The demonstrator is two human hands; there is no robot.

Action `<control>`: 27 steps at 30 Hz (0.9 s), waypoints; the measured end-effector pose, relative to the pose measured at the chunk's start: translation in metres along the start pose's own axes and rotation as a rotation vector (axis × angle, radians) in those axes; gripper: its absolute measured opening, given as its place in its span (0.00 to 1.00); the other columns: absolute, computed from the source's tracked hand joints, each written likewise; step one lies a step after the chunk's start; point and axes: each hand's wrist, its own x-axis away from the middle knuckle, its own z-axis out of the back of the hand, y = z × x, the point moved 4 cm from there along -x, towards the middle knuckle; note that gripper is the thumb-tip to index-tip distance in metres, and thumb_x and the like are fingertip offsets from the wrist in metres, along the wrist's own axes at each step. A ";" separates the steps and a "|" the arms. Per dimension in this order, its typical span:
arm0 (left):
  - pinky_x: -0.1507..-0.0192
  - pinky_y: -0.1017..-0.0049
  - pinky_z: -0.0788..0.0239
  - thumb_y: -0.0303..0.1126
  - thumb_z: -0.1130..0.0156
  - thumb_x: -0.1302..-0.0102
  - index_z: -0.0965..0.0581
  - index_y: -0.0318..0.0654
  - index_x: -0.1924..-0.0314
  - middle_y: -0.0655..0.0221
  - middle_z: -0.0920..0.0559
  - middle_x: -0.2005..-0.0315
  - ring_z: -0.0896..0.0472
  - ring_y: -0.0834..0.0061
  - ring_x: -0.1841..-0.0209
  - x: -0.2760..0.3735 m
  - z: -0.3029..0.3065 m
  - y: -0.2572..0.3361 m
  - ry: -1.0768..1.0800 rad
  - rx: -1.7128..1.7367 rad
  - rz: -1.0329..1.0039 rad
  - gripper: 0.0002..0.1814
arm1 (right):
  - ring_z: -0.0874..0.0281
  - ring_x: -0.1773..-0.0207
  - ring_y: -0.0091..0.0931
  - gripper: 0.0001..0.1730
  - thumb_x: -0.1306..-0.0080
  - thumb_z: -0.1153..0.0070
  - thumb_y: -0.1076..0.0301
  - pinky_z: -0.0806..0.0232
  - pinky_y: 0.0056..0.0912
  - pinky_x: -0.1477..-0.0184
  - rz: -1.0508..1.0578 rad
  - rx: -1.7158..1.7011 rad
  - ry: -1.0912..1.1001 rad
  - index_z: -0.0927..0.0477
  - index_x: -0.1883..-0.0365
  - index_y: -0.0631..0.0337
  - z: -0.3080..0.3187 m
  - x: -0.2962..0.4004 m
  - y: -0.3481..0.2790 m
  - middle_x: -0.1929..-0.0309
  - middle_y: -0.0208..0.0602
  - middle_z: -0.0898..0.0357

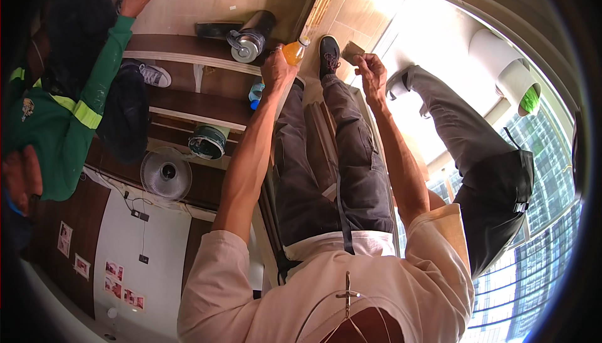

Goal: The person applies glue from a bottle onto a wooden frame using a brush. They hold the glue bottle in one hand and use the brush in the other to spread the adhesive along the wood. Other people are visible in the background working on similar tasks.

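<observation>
My left hand (278, 69) grips a clear plastic bottle of orange drink (296, 51) with a pale cap. A small flat brown piece (352, 53) is pinched between the thumb and fingers of my right hand (372, 72); its material cannot be made out. Both arms reach out ahead of my body, the hands apart. Just left of my left hand, a dark insulated flask (254, 37) with a metal-coloured lid lies on a wooden shelf (188, 47). Below that hand is a small clear water bottle (256, 93) with a blue cap.
On the left, a person in a green high-visibility top (51, 131) raises one hand. A clip fan (167, 173) and a stained bucket (207, 141) are by the shelves. At right, another person's grey-trousered leg (447, 112) stands close, near large windows (531, 267).
</observation>
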 end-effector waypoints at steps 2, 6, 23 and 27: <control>0.48 0.58 0.26 0.39 0.29 0.48 0.25 0.41 0.44 0.55 0.16 0.54 0.17 0.52 0.51 0.000 0.000 -0.001 0.011 0.015 -0.006 0.30 | 0.28 0.68 0.19 0.15 0.31 0.37 0.61 0.32 0.22 0.62 -0.004 0.002 0.000 0.23 0.60 0.64 -0.001 -0.001 -0.001 0.67 0.31 0.21; 0.49 0.57 0.26 0.41 0.29 0.48 0.24 0.41 0.45 0.55 0.16 0.55 0.17 0.52 0.51 0.002 0.004 0.006 0.078 0.032 -0.036 0.30 | 0.28 0.69 0.19 0.14 0.31 0.37 0.61 0.32 0.22 0.63 -0.010 -0.003 0.004 0.23 0.61 0.64 -0.003 -0.003 0.000 0.68 0.30 0.22; 0.50 0.56 0.26 0.35 0.28 0.52 0.25 0.41 0.46 0.55 0.16 0.57 0.17 0.50 0.53 0.000 0.008 0.013 0.115 0.039 -0.069 0.31 | 0.28 0.69 0.19 0.15 0.32 0.37 0.61 0.32 0.22 0.63 0.020 -0.043 -0.024 0.22 0.60 0.65 -0.014 -0.007 0.001 0.69 0.30 0.22; 0.50 0.55 0.26 0.35 0.28 0.53 0.26 0.41 0.46 0.54 0.16 0.57 0.18 0.50 0.53 -0.003 0.005 0.012 0.100 0.038 -0.061 0.31 | 0.27 0.69 0.19 0.15 0.32 0.37 0.60 0.32 0.22 0.63 0.021 -0.039 -0.035 0.22 0.59 0.66 -0.014 -0.006 0.002 0.69 0.31 0.22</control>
